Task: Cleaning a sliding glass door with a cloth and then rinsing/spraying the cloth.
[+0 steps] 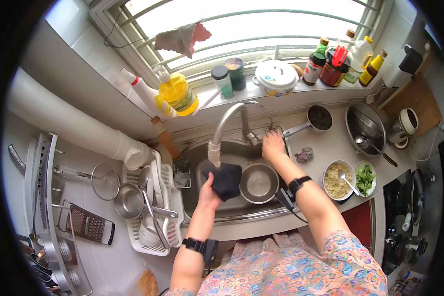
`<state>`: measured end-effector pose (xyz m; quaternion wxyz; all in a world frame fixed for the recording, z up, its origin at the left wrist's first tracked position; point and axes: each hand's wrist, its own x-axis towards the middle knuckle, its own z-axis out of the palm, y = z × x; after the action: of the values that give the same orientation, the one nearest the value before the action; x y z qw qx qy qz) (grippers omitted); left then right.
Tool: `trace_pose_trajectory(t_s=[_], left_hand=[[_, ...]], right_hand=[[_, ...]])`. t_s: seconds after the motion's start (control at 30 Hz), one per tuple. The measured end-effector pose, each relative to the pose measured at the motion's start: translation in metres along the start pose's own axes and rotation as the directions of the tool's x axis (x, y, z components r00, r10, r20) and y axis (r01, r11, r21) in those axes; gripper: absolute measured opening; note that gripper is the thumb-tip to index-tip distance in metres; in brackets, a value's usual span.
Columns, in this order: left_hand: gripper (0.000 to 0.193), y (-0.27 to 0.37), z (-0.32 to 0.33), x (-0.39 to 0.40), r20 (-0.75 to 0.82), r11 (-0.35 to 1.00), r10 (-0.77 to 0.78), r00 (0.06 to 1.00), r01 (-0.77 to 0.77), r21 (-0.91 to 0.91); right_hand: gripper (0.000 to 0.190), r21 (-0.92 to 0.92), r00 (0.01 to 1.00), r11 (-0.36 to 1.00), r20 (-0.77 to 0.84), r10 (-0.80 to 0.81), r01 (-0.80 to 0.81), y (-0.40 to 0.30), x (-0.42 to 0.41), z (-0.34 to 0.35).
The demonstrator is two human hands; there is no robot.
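Observation:
My left hand (209,194) grips a dark, angular item (227,181) under the faucet's spout (214,153); whether it is cloth or a vessel I cannot tell. My right hand (274,145) reaches to the back right corner of the steel sink (203,211), beside the faucet base (252,138). Its fingertips are at something small and metallic there, and whether they hold it is hidden. Between my forearms, a round steel pan (259,183) rests in the sink. I cannot make out running water.
Left of the sink stands a white dish rack (174,222) with pans and dishes. To the right are a saucepan (319,118), a crumpled rag (304,154), a wok (366,129), a bowl of grainy food (335,185) and chopped greens (365,179). Bottles (312,66) line the windowsill.

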<state>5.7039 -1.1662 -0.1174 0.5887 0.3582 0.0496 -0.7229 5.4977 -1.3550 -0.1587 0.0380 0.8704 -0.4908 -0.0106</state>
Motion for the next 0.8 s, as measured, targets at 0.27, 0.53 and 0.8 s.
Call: trace_pose_trajectory(t_s=[0.27, 0.53, 0.8], left_hand=[[0.045, 0.012, 0.019, 0.042, 0.012, 0.999, -0.009, 1.0, 0.009, 0.044], [0.07, 0.01, -0.02, 0.051, -0.163, 0.998, 0.05, 0.985, -0.045, 0.039], [0.064, -0.016, -0.072, 0.115, 0.32, 0.993, 0.119, 0.94, -0.106, -0.059]], right_hand=[[0.055, 0.941, 0.785, -0.156, 0.338, 0.519, -0.301, -0.102, -0.03, 0.063], [0.063, 0.721, 0.882, -0.683, 0.393, 0.26, -0.12, -0.155, -0.009, -0.004], [0.052, 0.864, 0.955, 0.501, -0.193, 0.225, 0.057, -0.179, -0.024, -0.022]])
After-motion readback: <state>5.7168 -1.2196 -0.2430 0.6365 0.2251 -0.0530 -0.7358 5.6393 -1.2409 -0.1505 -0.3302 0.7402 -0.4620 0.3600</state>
